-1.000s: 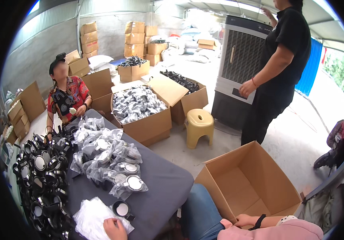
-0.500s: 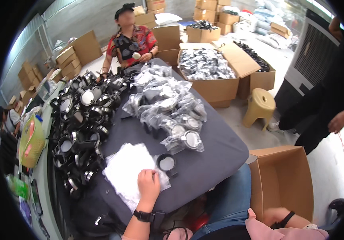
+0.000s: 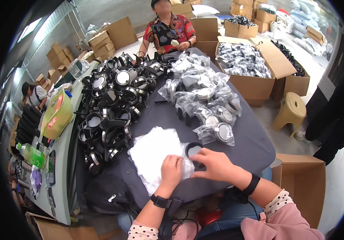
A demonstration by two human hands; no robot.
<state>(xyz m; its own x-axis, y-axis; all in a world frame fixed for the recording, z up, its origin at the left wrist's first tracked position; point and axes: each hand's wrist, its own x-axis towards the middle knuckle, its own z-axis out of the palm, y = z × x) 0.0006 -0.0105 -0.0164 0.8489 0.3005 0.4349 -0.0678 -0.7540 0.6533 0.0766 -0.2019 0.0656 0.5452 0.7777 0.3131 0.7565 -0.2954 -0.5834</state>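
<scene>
At the near edge of the grey table, the left hand is pinching a clear bag off the white stack of bags, while the right hand is grasping a round black headlamp just right of it. The thin bags are probably clinging together, so two might lift at once.

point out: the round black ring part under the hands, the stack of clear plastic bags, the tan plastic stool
round black ring part point(image 3: 194, 147), head view, on its upper rim
stack of clear plastic bags point(image 3: 154, 150), head view, on the top bag's middle
tan plastic stool point(image 3: 293, 107), head view, on the seat top
</scene>
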